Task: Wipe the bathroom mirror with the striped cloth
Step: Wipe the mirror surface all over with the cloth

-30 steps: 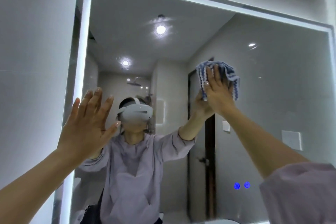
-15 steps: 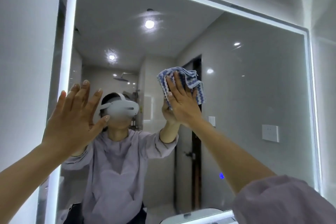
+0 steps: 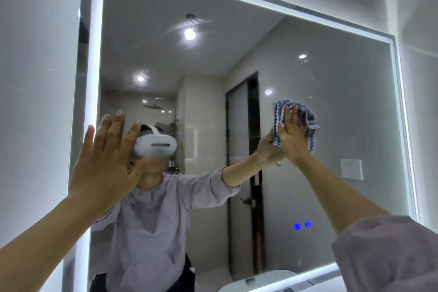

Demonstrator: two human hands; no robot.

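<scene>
Head view: right hand (image 3: 292,136) presses flat on blue-and-white striped cloth (image 3: 295,123), pinning it to large backlit rectangular mirror (image 3: 331,106), right of centre. Left hand (image 3: 104,163) splayed, empty, near mirror's left edge. Wiping underway; next stroke likely needs steady pressure toward uncleaned glass.

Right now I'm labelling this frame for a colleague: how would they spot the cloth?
Find the big lit-edged mirror on the wall, then look to its right half, above the two blue glowing buttons. The striped cloth is the bunched blue-and-white fabric that the right hand presses flat against the glass.
</scene>
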